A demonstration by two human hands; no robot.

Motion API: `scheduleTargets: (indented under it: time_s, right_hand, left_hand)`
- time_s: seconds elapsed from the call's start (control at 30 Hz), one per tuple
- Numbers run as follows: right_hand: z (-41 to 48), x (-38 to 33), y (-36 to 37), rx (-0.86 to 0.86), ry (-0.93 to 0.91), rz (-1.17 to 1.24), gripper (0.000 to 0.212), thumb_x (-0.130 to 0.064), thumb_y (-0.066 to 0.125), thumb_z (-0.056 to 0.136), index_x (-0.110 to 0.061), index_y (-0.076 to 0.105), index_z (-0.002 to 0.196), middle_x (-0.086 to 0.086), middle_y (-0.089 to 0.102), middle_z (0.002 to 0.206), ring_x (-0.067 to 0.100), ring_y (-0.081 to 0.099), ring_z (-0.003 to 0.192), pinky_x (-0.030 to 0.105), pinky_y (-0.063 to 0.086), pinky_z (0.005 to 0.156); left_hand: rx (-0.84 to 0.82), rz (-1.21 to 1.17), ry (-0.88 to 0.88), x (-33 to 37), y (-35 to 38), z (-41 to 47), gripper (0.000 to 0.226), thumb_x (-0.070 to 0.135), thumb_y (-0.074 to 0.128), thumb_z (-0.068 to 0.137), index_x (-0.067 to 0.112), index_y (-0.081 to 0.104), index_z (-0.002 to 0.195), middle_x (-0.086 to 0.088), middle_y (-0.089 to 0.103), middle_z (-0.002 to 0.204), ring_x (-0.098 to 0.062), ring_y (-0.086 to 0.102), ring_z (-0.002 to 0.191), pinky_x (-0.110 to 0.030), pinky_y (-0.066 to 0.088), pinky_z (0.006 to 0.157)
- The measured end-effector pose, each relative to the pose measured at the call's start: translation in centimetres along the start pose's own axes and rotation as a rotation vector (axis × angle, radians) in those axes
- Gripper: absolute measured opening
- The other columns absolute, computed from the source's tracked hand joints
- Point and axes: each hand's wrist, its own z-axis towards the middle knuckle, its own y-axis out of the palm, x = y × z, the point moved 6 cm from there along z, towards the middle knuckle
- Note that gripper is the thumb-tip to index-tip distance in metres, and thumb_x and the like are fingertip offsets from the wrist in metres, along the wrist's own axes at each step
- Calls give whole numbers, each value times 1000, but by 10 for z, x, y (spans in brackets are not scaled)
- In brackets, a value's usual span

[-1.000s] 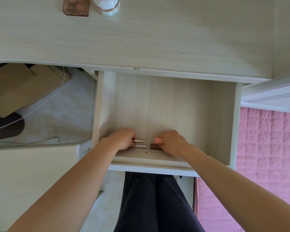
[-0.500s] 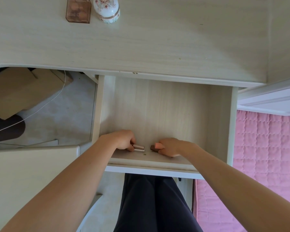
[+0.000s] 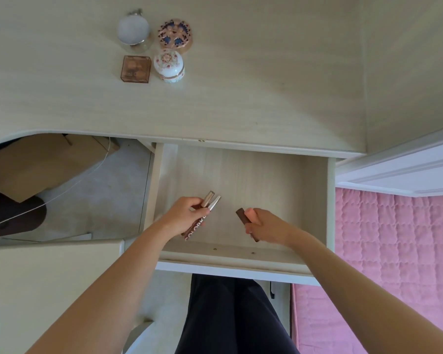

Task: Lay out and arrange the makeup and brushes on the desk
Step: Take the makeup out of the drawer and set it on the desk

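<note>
Over the open drawer (image 3: pixel 317 200), between its walls, left hand (image 3: pixel 183 218) grips two capped tubes (image 3: pixel 211 202) — lettering unreadable — while right hand (image 3: pixel 266 227) clasps a brown stick (image 3: pixel 241 217).

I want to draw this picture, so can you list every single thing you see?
desk: one, pale wood, across the top
glass bottle: one, clear with white round top, far on the desk
round box: one, pink-gold and blue, right of the bottle
flowery jar: one, white, in front of the round box
square case: one, brown, left of the flowery jar
drawer: one, pale wood, open below the desk
tubes: two, reddish-brown with silvery caps, held over the drawer, left
sticks: two, dark brown and pink, held over the drawer, right
cardboard box: one, brown, under the desk, left
quilt: one, pink, far right
trousers: one pair, dark, bottom middle
left hand: one, grips the tubes
right hand: one, grips the sticks
</note>
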Motion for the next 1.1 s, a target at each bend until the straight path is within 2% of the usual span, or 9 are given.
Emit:
scheduleTargets:
  time_s: [0.07, 0.17, 0.33, 0.43, 0.57, 0.73, 0.83, 0.93, 1.1]
  right_hand:
    - [-14, -8, -9, 55, -1, 128, 5, -16, 48, 90, -20, 47, 92, 2, 58, 82, 14, 57, 65, 24, 45, 59]
    - [-36, -18, -20, 142, 11, 345, 21, -9, 45, 94, -14, 41, 114, 13, 60, 96, 21, 62, 74, 27, 47, 57]
    - [-62, -37, -38, 260, 0, 616, 26, -5, 48, 94, -12, 39, 117, 17, 57, 105, 22, 63, 78, 43, 56, 72]
    - [-69, -50, -49, 292, -42, 686, 23, -4, 48, 93, -8, 41, 115, 16, 58, 97, 24, 65, 75, 48, 56, 76]
    - [-72, -68, -66, 339, -82, 707, 14, -8, 45, 96, -7, 43, 109, 15, 58, 90, 26, 67, 72, 49, 56, 74]
    - [-66, -99, -101, 418, -99, 683, 13, -8, 45, 96, -2, 42, 107, 13, 53, 87, 26, 66, 71, 46, 57, 69]
    - [-58, -120, -127, 474, -90, 673, 9, -7, 45, 95, -5, 42, 103, 10, 52, 85, 25, 59, 69, 34, 53, 58]
    - [-47, -142, -155, 534, -83, 583, 14, -10, 47, 95, -6, 43, 107, 11, 56, 90, 24, 61, 69, 22, 49, 49]
    - [-19, -177, -195, 576, -76, 500, 17, -16, 54, 92, -7, 48, 104, 17, 65, 94, 32, 70, 81, 46, 59, 67]
  left_hand:
    - [64, -143, 0, 10, -5, -9, 11, 15, 62, 92, 10, 66, 100, -13, 68, 99, -18, 73, 79, -27, 58, 68]
    - [129, -286, 11, 29, -7, -24, 12, 12, 66, 89, 5, 67, 98, -18, 68, 97, -25, 73, 76, -30, 59, 67]
    - [207, -407, 30, 57, -6, -43, 10, 11, 67, 88, 5, 67, 96, -14, 68, 87, -28, 72, 74, -29, 57, 60]
    - [260, -350, 51, 72, -9, -45, 10, 16, 68, 87, 9, 68, 94, -11, 69, 87, -20, 71, 74, -30, 59, 62]
    - [310, -295, 84, 96, -20, -39, 14, 19, 69, 85, 6, 68, 90, -13, 68, 86, -26, 69, 78, -43, 59, 74]
    - [359, -300, 106, 133, -50, -14, 18, 19, 73, 80, 2, 66, 83, -20, 62, 79, -32, 64, 71, -51, 55, 76]
    - [377, -295, 126, 157, -69, 7, 27, 19, 75, 75, -5, 62, 79, -16, 57, 68, -23, 57, 62, -53, 55, 72]
    - [404, -269, 137, 184, -87, 27, 25, 16, 74, 77, -5, 60, 76, -10, 60, 62, -22, 60, 58, -45, 56, 67]
    - [433, -154, 152, 224, -111, 64, 27, 17, 71, 80, 11, 53, 61, 0, 53, 55, -17, 51, 53, -30, 43, 57]
